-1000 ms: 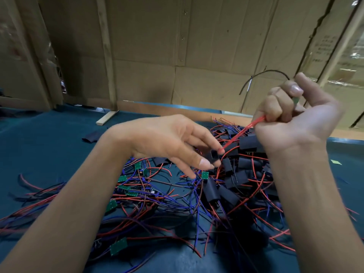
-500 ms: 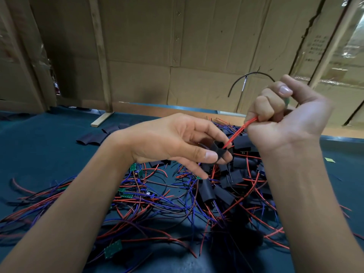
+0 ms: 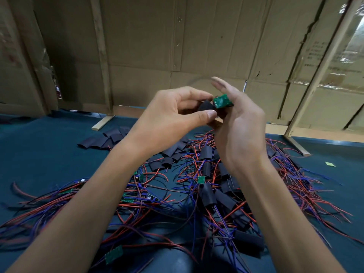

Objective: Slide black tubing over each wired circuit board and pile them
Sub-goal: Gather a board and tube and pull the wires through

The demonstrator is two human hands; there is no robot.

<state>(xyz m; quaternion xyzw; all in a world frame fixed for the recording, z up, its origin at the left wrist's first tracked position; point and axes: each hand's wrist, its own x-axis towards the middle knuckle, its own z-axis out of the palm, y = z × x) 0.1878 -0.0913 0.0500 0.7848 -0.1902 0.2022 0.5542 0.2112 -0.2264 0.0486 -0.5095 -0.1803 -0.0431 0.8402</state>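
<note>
Cardboard walls (image 3: 206, 36) back the teal table (image 3: 39, 154). Above its tangle of wired boards (image 3: 197, 194), your left hand (image 3: 169, 117) pinches a black tube piece (image 3: 205, 106) between thumb and fingers. Touching that tube, a green circuit board (image 3: 222, 101) sits in your right hand (image 3: 240, 127), fingers loosely curled round it.

Dim, even indoor light, glare on plastic wrap (image 3: 352, 36) upper right, wide-angle bending, slight motion blur.

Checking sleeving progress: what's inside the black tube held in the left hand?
The left hand pinches the black tube; its inside is hidden. The green board, held by the right hand, sits bare at its mouth. Wires there are covered by fingers.
</note>
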